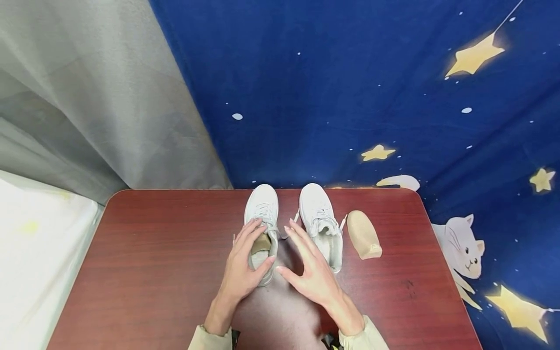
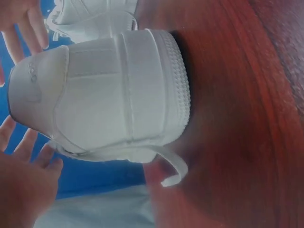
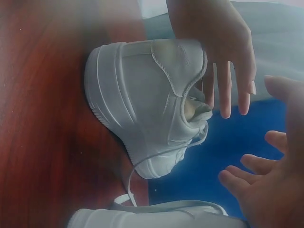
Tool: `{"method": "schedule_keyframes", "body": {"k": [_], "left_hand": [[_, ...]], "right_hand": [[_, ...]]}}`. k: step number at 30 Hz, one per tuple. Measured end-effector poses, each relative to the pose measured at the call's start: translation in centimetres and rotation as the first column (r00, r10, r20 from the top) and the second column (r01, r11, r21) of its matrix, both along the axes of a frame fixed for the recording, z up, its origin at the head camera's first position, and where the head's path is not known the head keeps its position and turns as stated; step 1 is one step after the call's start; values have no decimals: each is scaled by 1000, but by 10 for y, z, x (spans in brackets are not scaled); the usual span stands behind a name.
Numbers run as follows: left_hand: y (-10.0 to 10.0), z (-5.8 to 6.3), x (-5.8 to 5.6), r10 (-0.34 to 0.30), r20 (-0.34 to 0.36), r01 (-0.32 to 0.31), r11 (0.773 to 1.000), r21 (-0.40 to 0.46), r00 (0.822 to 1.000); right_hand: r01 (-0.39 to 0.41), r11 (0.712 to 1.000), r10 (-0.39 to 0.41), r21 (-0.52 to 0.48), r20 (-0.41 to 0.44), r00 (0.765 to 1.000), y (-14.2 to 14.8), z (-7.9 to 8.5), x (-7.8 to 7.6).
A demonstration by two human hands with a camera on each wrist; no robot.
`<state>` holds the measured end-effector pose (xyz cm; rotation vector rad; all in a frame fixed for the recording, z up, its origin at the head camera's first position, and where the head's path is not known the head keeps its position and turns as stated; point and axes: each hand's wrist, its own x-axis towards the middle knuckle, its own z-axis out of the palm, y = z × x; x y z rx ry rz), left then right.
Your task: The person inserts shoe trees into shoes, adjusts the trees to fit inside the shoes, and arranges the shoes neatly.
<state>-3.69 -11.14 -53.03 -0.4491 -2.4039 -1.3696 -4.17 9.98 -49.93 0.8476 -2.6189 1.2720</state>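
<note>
A pair of white lace-up sneakers stands on the table, toes toward the back edge. My left hand [image 1: 245, 265] is over the near left side of the left sneaker [image 1: 261, 206], fingers extended by its opening; whether they touch it I cannot tell. Inside that opening shows an olive-brown piece [image 1: 261, 244], partly hidden. My right hand [image 1: 312, 272] hovers between the sneakers with fingers spread, holding nothing. The right sneaker [image 1: 316, 201] has its opening loose. In the left wrist view, the left sneaker's heel [image 2: 95, 90] faces the camera.
A beige shoe-shaped insert [image 1: 364, 233] lies to the right of the right sneaker. White laces trail beside both sneakers. The reddish-brown table [image 1: 166, 257] meets a blue star-patterned curtain [image 1: 280, 97] and a grey curtain [image 1: 109, 97] at the back.
</note>
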Motion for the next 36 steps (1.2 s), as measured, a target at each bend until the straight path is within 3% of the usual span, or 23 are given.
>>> {"method": "schedule_keyframes", "body": {"k": [10, 19, 29, 36], "left_hand": [[10, 9, -4, -48, -96, 52, 998, 42, 994], [19, 19, -6, -87, -50, 90, 993, 70, 995], [28, 19, -10, -136, -16, 137, 986, 91, 991], [28, 23, -7, -168, 53, 168, 986, -3, 984]], "right_hand": [[3, 1000, -1, 18, -71, 998, 13, 8, -3], [90, 994, -89, 55, -21, 996, 36, 12, -8], [77, 997, -74, 32, -82, 994, 47, 7, -13], [70, 996, -62, 52, -143, 988, 59, 4, -17]]}}
